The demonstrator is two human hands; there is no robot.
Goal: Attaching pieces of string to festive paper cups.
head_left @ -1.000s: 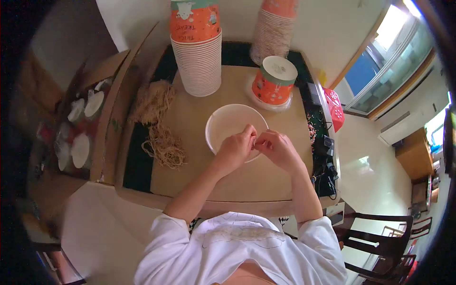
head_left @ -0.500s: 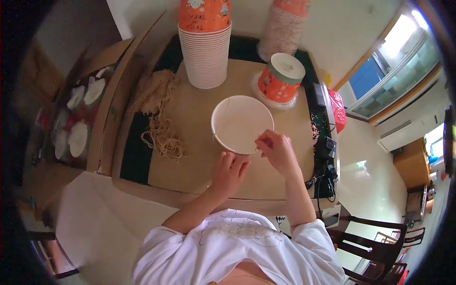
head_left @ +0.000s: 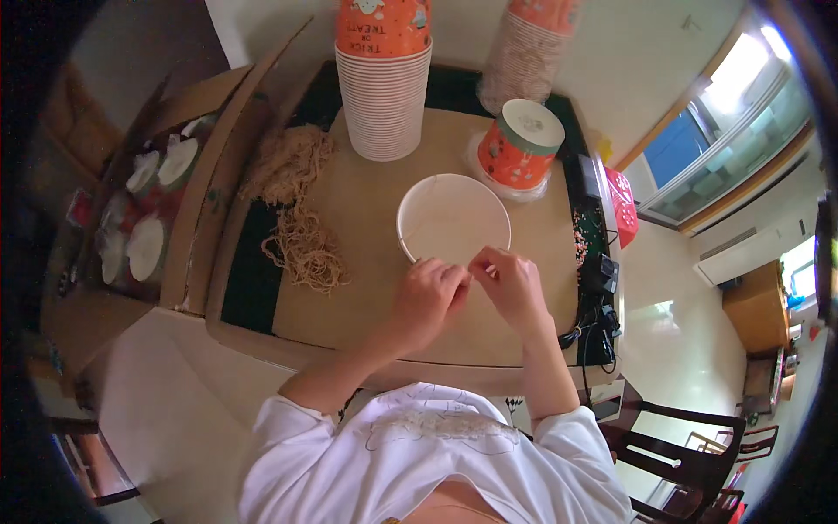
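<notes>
The white round paper bucket (head_left: 457, 214) seems unfinished: left hand (head_left: 424, 301) and right hand (head_left: 510, 284) are pinched at six o'clock, contents untellable; tan tangled string (head_left: 305, 249) is left at nine.

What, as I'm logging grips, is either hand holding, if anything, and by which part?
Cannot be told: the left hand and right hand are curled close together by the near rim of the white tub, hiding anything pinched.
</notes>
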